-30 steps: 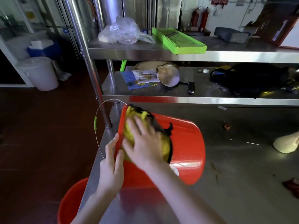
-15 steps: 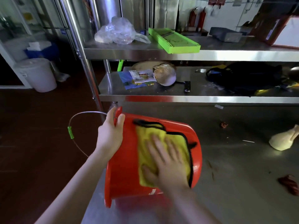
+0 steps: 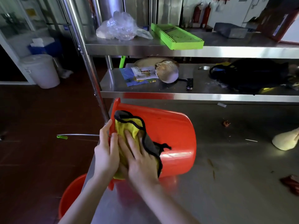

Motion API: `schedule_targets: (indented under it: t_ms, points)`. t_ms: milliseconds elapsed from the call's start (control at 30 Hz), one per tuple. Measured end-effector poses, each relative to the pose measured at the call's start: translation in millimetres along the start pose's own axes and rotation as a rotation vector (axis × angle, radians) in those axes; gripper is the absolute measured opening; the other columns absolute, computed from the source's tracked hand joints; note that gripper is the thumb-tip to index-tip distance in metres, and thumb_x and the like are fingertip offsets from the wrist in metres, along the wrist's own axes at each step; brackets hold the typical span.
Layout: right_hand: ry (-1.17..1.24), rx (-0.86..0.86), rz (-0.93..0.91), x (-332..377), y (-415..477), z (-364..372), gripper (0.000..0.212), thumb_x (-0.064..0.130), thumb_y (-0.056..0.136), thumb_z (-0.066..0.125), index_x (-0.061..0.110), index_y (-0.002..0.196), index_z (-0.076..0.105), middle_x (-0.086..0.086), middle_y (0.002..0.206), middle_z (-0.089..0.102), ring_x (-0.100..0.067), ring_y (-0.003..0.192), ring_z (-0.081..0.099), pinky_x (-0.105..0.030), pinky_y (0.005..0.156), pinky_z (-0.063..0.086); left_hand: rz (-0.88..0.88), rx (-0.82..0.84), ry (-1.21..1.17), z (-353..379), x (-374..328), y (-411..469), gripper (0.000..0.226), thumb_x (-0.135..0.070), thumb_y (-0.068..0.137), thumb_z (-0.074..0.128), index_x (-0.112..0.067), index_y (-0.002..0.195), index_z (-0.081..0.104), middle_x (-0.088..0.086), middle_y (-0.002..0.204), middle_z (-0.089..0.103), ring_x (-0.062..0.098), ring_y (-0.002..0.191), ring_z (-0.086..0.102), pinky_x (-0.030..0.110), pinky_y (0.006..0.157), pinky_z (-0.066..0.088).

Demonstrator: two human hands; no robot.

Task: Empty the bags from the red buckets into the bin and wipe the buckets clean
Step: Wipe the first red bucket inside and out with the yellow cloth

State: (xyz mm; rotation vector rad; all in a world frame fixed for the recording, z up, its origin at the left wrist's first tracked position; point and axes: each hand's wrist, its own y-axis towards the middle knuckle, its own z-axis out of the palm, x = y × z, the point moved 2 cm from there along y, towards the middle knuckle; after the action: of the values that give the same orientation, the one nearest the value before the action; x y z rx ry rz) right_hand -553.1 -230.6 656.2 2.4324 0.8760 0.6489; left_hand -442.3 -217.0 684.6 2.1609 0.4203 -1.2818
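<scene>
The steel table (image 3: 234, 183) carries a red bucket (image 3: 169, 131) lying on its side at the left edge, mouth facing left. A second bucket (image 3: 71, 194) stands on the floor below. The right hand (image 3: 140, 160) presses a yellow cloth (image 3: 127, 126) flat against the lying bucket's wall, fingers straight and spread. The left hand (image 3: 105, 151) grips its rim.

A commercial kitchen or its back room is shown. This is indicated by the stainless steel worktable (image 3: 234, 183), the steel shelves (image 3: 145, 49) above it, a green slicer (image 3: 176, 36) and two fire extinguishers (image 3: 207, 15) kept by the wall.
</scene>
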Motion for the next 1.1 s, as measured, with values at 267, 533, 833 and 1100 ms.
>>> schedule_targets:
  t_ms: [267,533,833,1100]
  points:
    - [-0.124,0.031,0.702,-152.1,8.9,-60.8,0.06,0.055,0.096,0.032,0.021,0.144,0.043,-0.001,0.154,0.035,-0.033,0.138,0.036,-0.05,0.111,0.031,0.014,0.053,-0.066,-9.3,3.0,-25.3,0.046,-0.031,0.103,0.038,-0.07,0.127,0.03,0.004,0.055,0.056,0.006,0.036,0.039,0.018,0.036,0.032]
    - [-0.019,0.195,0.145,3.0,64.6,-19.7,0.059,0.055,0.091,0.031,0.034,0.146,0.033,0.009,0.154,0.032,-0.027,0.124,0.051,-0.043,0.091,0.045,0.007,0.095,0.024,-18.8,3.8,-23.5,0.045,-0.026,0.102,0.041,-0.058,0.133,0.033,0.004,0.058,0.063,0.007,0.042,0.052,0.019,0.041,0.039]
    - [-0.051,0.206,0.142,-5.2,49.5,-18.2,0.06,0.06,0.095,0.026,0.037,0.15,0.023,0.011,0.159,0.022,-0.026,0.147,0.02,-0.047,0.114,0.022,-0.087,0.277,0.694,-61.2,-55.5,54.7,0.051,-0.072,0.084,0.026,-0.034,0.096,0.058,-0.003,0.06,0.069,0.017,0.056,0.069,0.033,0.058,0.057]
    - [-0.106,0.103,0.177,-50.2,12.7,-42.4,0.063,0.063,0.089,0.033,0.037,0.147,0.033,0.012,0.155,0.031,-0.024,0.132,0.048,-0.04,0.089,0.051,-0.192,0.16,0.292,11.7,-49.8,54.1,0.049,-0.046,0.101,0.037,-0.024,0.145,0.037,0.002,0.086,0.059,0.014,0.065,0.056,0.03,0.06,0.045]
